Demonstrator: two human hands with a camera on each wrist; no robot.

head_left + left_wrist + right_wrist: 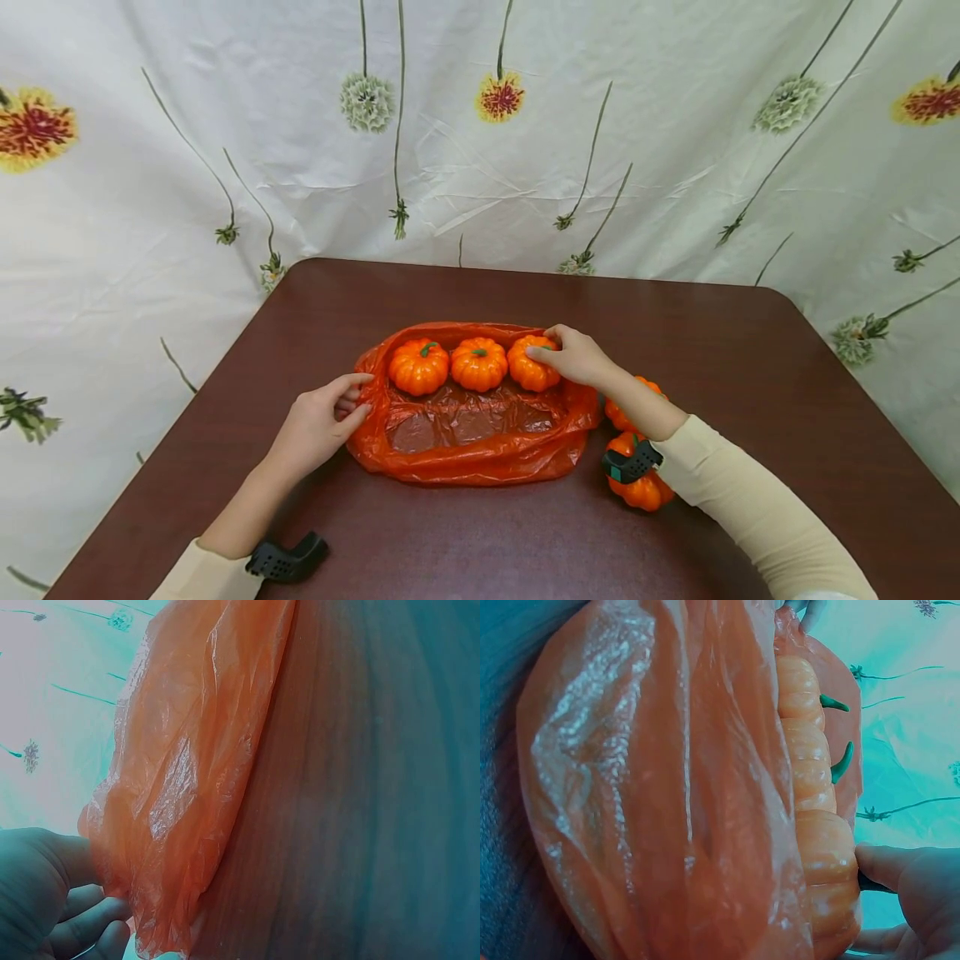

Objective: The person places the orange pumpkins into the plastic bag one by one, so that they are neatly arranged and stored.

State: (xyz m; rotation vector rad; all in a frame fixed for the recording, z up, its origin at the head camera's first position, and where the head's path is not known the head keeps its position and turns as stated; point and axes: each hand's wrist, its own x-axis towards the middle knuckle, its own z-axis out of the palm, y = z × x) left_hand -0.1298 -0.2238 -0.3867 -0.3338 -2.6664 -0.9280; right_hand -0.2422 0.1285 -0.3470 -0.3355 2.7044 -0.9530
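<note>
A wide-mouthed orange plastic bag (465, 467) lies on the table with its rim rolled outward. Three small orange pumpkins stand in a row along its far side: the left pumpkin (418, 372), the middle pumpkin (477, 375) and the right pumpkin (527, 375). My left hand (315, 425) pinches the bag's left edge, fingers curled. With thumb and fingers, my right hand (581, 358) grips the right pumpkin inside the bag. In the right wrist view, the thumb presses near the stem of that pumpkin (829, 862), while the bag's wall hides its lower part.
More orange pumpkins (647, 493) sit on the table right of the bag, partly hidden under my right forearm. The dark brown table (450, 550) meets a white flowered cloth (300, 108) behind it. Black bands (288, 560) are on both wrists.
</note>
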